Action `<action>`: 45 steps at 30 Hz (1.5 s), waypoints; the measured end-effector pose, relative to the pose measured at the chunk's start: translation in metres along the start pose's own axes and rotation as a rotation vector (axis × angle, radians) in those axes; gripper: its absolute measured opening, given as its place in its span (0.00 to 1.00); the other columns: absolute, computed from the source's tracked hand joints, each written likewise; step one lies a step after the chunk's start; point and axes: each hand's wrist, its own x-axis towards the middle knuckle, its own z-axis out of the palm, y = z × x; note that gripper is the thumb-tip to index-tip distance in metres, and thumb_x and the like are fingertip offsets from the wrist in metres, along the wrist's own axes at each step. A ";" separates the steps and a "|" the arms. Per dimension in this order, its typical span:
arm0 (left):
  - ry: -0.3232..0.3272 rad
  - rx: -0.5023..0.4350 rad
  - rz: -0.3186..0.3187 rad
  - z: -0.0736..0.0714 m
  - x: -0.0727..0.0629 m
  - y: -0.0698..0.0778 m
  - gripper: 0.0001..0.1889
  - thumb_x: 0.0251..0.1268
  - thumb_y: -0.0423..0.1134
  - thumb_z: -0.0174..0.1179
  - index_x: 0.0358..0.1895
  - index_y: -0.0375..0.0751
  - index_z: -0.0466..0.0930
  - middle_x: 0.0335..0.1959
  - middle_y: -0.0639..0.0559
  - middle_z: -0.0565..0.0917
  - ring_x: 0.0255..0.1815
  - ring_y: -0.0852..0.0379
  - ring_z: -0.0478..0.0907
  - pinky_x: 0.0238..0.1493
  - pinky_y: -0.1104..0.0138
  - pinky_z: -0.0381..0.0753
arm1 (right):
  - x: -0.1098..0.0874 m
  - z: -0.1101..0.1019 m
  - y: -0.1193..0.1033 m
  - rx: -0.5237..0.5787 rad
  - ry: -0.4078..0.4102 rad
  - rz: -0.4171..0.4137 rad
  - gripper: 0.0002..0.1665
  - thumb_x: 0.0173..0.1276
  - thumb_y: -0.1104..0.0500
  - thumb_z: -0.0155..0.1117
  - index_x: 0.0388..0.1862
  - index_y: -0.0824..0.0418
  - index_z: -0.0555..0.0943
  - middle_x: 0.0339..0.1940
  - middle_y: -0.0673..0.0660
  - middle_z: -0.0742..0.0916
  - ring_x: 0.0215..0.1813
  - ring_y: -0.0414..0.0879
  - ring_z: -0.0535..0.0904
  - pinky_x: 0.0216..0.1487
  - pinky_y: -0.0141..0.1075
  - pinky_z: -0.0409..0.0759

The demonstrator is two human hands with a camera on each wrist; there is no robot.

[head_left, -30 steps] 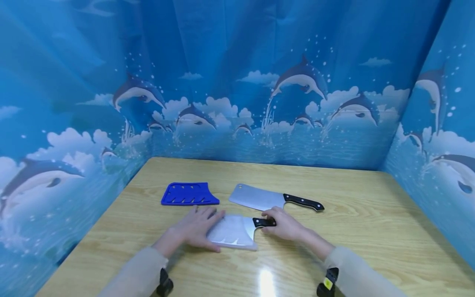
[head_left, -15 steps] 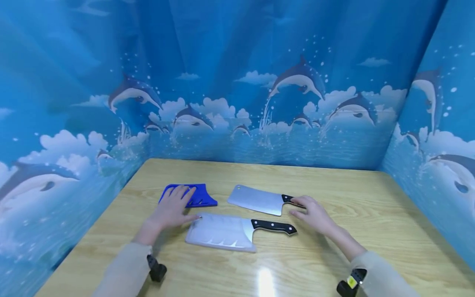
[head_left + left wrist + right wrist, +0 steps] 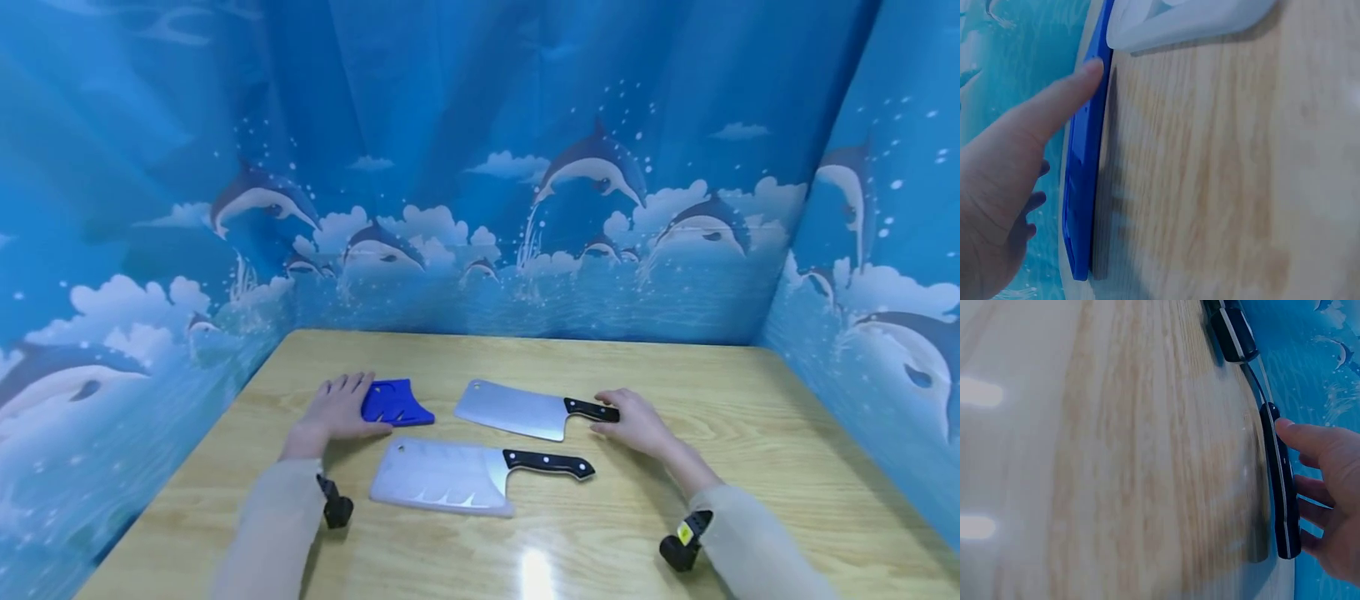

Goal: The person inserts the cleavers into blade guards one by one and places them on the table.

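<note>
In the head view my left hand (image 3: 340,408) lies over the left part of a blue plastic blade guard (image 3: 397,403), fingers spread toward its far edge. The left wrist view has its thumb (image 3: 1090,72) right at the near edge of that guard. My right hand (image 3: 636,423) holds the black handle (image 3: 1282,487) of the back cleaver (image 3: 513,408), thumb on the near side and fingers on the far side. Closer to me lies a second cleaver (image 3: 547,462), its blade inside a translucent white guard (image 3: 442,479). Neither hand touches it.
All the items lie on a light wood-grain table (image 3: 600,542). A blue dolphin-print curtain (image 3: 450,167) rises behind the table and along both sides. A bright light reflection shows near the table's front.
My hands have left the sheathed front cleaver. The left hand has moved back and left to the blue guard, the right hand back and right to the other cleaver's handle.
</note>
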 end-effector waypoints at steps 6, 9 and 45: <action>-0.090 -0.019 -0.055 0.007 0.001 -0.003 0.58 0.44 0.74 0.55 0.70 0.31 0.51 0.68 0.31 0.56 0.68 0.30 0.48 0.63 0.36 0.39 | 0.004 0.010 0.001 0.003 -0.070 -0.001 0.32 0.55 0.55 0.69 0.55 0.72 0.74 0.51 0.70 0.79 0.54 0.65 0.72 0.56 0.56 0.68; -0.105 -0.032 -0.071 0.008 0.000 -0.005 0.59 0.43 0.74 0.56 0.70 0.30 0.51 0.68 0.30 0.57 0.67 0.31 0.50 0.63 0.35 0.39 | 0.005 0.012 0.000 0.004 -0.080 0.009 0.31 0.56 0.56 0.68 0.55 0.72 0.74 0.51 0.70 0.78 0.55 0.65 0.72 0.57 0.56 0.67; -0.024 -0.049 -0.149 -0.006 -0.007 -0.006 0.57 0.40 0.62 0.68 0.63 0.18 0.55 0.57 0.22 0.63 0.57 0.28 0.62 0.54 0.42 0.66 | 0.012 0.011 -0.009 -0.084 -0.079 0.054 0.26 0.58 0.58 0.66 0.53 0.70 0.76 0.47 0.69 0.78 0.51 0.63 0.73 0.54 0.55 0.69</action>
